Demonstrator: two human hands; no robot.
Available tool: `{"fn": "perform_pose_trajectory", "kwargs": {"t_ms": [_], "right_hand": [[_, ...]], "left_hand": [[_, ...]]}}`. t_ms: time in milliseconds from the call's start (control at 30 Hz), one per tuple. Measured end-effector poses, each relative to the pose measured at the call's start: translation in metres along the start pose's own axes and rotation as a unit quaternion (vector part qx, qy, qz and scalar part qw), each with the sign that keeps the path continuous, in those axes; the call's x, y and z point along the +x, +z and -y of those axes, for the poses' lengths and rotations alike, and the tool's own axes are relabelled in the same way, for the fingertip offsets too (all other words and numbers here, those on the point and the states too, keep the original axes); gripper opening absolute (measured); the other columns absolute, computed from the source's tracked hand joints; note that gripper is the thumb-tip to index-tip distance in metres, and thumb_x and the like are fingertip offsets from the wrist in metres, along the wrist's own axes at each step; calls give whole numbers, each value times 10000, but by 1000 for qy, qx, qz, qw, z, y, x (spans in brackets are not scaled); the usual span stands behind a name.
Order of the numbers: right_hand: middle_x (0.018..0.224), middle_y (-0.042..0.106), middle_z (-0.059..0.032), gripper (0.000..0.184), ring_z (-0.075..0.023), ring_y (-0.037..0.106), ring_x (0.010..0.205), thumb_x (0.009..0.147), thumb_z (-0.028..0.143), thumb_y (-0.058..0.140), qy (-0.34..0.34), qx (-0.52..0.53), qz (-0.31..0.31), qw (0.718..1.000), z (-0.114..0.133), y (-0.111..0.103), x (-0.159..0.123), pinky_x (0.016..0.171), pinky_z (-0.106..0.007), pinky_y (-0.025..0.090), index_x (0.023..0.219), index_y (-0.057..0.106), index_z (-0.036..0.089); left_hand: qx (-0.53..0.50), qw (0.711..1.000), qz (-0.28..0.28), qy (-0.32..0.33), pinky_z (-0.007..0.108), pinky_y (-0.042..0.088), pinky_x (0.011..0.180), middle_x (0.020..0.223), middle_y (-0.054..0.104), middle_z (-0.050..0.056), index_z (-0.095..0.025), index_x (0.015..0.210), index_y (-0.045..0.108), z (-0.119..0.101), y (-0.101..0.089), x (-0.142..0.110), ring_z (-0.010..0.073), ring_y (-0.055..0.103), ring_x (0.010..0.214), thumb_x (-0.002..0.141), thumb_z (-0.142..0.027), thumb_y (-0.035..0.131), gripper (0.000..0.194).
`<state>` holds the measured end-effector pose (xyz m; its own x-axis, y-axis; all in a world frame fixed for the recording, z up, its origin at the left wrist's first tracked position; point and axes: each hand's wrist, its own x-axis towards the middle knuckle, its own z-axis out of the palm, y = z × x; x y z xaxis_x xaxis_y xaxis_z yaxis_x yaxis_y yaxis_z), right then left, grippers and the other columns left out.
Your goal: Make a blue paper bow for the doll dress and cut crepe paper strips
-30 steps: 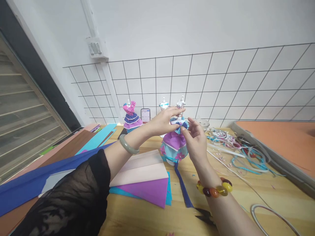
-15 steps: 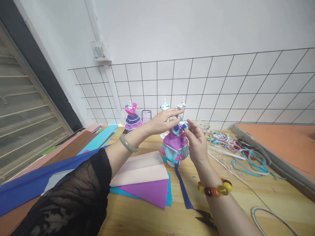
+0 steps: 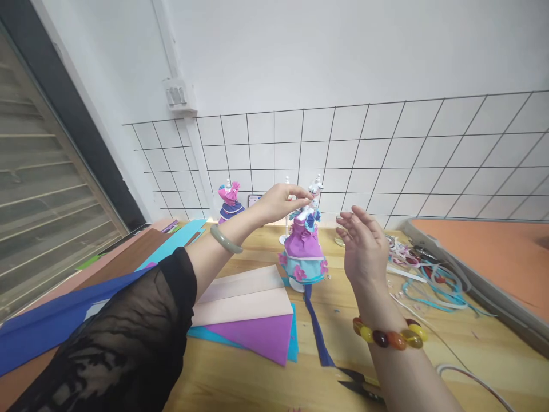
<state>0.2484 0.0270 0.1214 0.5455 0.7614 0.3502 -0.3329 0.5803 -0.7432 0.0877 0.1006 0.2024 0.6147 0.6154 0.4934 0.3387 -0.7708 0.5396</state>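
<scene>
So the doll dress (image 3: pixel 303 247) is standing on the table (image 3: pixel 253 382), just below the left hand's (image 3: pixel 285 203) fingertips. Those look drawn together near its top; can't tell from here if they're gripping. Right hand's (image 3: pixel 366 246) beside it, clear of the dress, fingers loosely open.

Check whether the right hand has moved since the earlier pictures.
Yes: the right hand has shifted rightward against the fixed wall grid, away from the purple-and-turquoise dress, with a gap between them in this view.
</scene>
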Motion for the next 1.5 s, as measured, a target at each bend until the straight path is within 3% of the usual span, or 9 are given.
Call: {"fn": "perform_pose_trajectory", "kwargs": {"t_ms": [500,600,667,733,867,1000,1233,1367,1500], "right_hand": [[886,622,-8,281,-100,596,801,719,274,636,-33,-3,-2,999,17,-2,-2,731,-251,445,988,605,198],[910,615,-13,306,-99,595,795,721,287,611,-48,-51,-16,997,8,-10,4,711,-242,450,1012,585,199],[974,604,-23,356,-100,594,806,731,285,559,-43,-153,-25,987,-3,-19,12,686,-235,456,1077,540,208],[1052,586,-38,437,-104,595,825,742,276,485,0,-297,-1,955,-18,-29,21,661,-229,461,1174,460,215],[934,633,-72,459,-149,614,750,703,245,512,99,-426,94,894,-49,-46,28,614,-256,466,1150,499,139],[788,643,-80,482,-182,606,676,688,231,605,179,-552,192,791,-78,-55,17,615,-306,463,1144,521,98],[1146,547,-66,319,-181,567,951,861,330,514,218,-677,310,631,-103,-50,-4,789,-395,482,1140,517,175],[1149,547,-70,325,-185,566,958,857,327,521,227,-702,355,574,-103,-49,-3,793,-393,481,1145,517,177],[1151,546,-70,323,-183,566,956,859,327,518,241,-707,381,545,-100,-48,-1,793,-393,482,1146,517,177]], "left_hand": [[33,999,-29,6,290,407,693,744,652,31,-152,723,660,5,-1,11,132,559,728,755,-385,584,246],[32,999,-29,-7,293,415,697,738,654,27,-157,723,666,6,-1,12,126,563,710,757,-362,579,225],[26,999,-30,-12,294,422,713,760,662,26,-164,740,670,7,-4,11,124,573,719,760,-335,574,197],[23,999,-37,-10,295,427,732,785,668,30,-165,746,673,8,-9,10,125,581,737,760,-316,573,182],[24,998,-59,-8,304,427,781,837,676,47,-160,775,679,9,-25,6,135,589,797,762,-314,580,184],[32,995,-95,-24,308,424,800,846,679,49,-161,815,682,17,-38,6,143,587,820,754,-339,595,208],[64,982,-173,-50,290,427,770,806,678,38,-168,767,679,41,-38,8,138,583,775,740,-356,604,204],[61,979,-180,-72,282,438,722,806,677,42,-164,751,674,53,-31,9,138,591,756,740,-331,594,185],[59,978,-175,-92,274,442,678,761,675,46,-157,741,675,61,-24,12,137,595,726,740,-299,593,164]]}}
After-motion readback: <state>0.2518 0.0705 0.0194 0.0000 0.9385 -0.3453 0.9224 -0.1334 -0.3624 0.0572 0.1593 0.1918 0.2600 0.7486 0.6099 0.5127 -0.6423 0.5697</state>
